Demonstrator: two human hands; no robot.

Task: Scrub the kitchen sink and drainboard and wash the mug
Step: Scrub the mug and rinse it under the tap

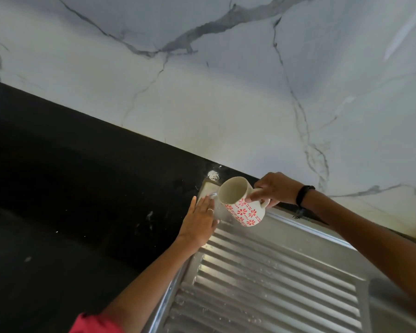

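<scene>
A cream mug (241,205) with red flower patterns is tilted, its mouth facing left, above the far left corner of the ribbed steel drainboard (269,280). My right hand (273,189) grips it by the handle. My left hand (198,218) lies flat with straight fingers on the drainboard's far left corner, beside the mug. A pale patch, perhaps a sponge or cloth (208,189), shows just beyond its fingertips; I cannot tell which. The sink basin (394,296) shows only partly at the lower right.
A black countertop (82,188) spreads to the left of the drainboard, with a few wet or foamy specks (213,174) near the corner. A white marbled wall (226,80) rises right behind the counter and drainboard.
</scene>
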